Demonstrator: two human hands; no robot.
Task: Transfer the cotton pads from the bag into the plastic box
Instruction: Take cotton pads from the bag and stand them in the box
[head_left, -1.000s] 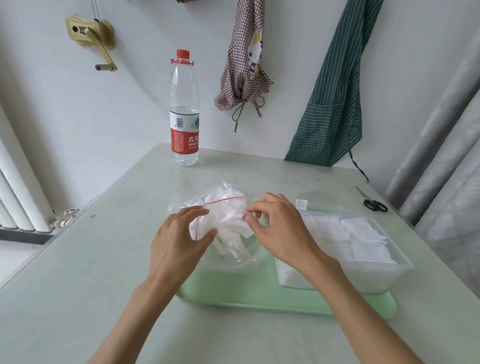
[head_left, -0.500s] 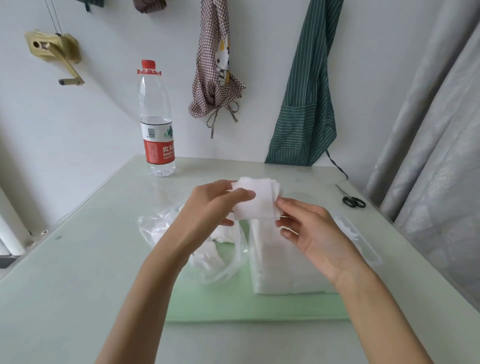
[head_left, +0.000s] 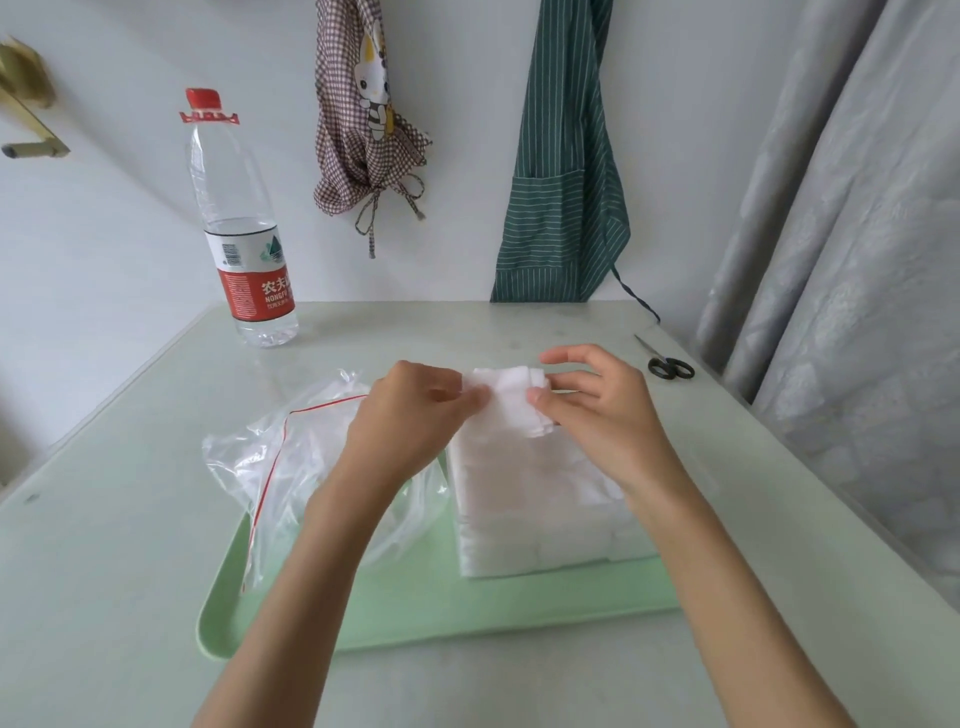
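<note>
A small stack of white cotton pads (head_left: 511, 397) is pinched between my left hand (head_left: 410, 423) and my right hand (head_left: 605, 410), held above the clear plastic box (head_left: 540, 519). The box sits on the right half of a green tray (head_left: 415, 613) and is packed with white pads. A clear zip bag (head_left: 291, 467) with a red seal line lies crumpled on the tray's left side, under my left forearm. What the bag holds is hard to make out.
A water bottle (head_left: 241, 228) with a red label stands at the table's back left. Black scissors (head_left: 667, 364) lie at the back right. A checked cloth (head_left: 363, 119) and a green striped apron (head_left: 561, 171) hang on the wall. A grey curtain (head_left: 857, 260) hangs at the right.
Both hands pulled a stack of pads out of the bag and carried it right, over the box. The camera view also shifted to the right.
</note>
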